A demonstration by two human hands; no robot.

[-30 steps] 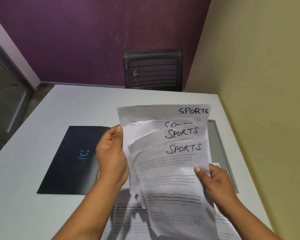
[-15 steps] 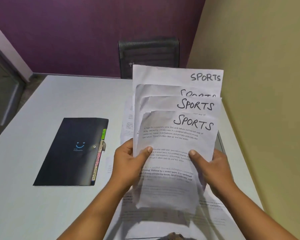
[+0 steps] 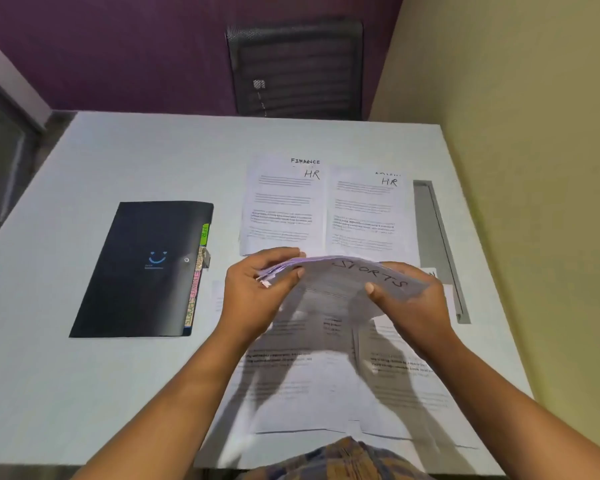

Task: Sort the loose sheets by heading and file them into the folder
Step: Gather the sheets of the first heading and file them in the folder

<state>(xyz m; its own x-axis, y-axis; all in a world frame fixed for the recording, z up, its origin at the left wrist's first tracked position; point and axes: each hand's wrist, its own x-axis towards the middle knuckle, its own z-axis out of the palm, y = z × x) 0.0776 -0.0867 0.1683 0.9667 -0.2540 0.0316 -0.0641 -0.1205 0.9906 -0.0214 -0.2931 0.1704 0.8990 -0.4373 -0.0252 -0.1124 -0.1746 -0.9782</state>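
Both hands hold a stack of sheets headed SPORTS [image 3: 347, 282], tilted nearly flat above the table. My left hand [image 3: 257, 289] pinches its left edge and my right hand [image 3: 409, 299] grips its right side. A black folder [image 3: 142, 271] with a blue smile mark and coloured tabs lies shut on the table to the left. Two sheets headed HR [image 3: 281, 209] [image 3: 364, 213] lie side by side beyond the hands, with a FINANCE heading showing above the left one. More printed sheets [image 3: 312, 386] lie under my arms near the front edge.
The pale table [image 3: 118, 161] runs up to a beige wall on the right. A grey cable slot [image 3: 437, 244] is cut in the table's right side. A black mesh chair [image 3: 295, 67] stands behind the far edge.
The SPORTS stack was held upright and fanned; now it is squared together and tipped down nearly flat, lower over the table. The HR sheets behind it have come into view.
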